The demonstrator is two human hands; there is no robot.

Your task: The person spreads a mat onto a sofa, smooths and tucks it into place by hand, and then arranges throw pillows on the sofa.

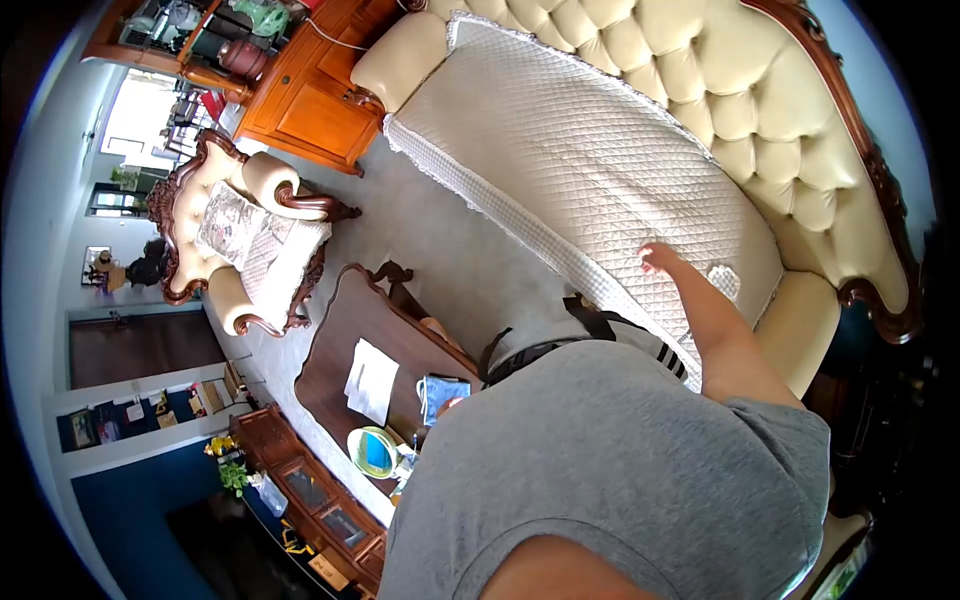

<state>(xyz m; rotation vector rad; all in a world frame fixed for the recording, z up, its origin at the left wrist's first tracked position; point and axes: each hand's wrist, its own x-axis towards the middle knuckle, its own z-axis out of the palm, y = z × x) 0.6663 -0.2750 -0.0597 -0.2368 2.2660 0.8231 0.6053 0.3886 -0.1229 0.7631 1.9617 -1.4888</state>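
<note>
My R hand (656, 258), nearer, is at the quilted sofa cover (560, 150), fingers half-curled, can't tell if gripping. Cover's long axis runs up-left, approx. along backrest (735, 100). Can't make out L hand.

The sofa cover (545, 140) is quilted cloth (matt, ridged with stitching), the cabinet (325, 112) glossy, smooth wood.
</note>
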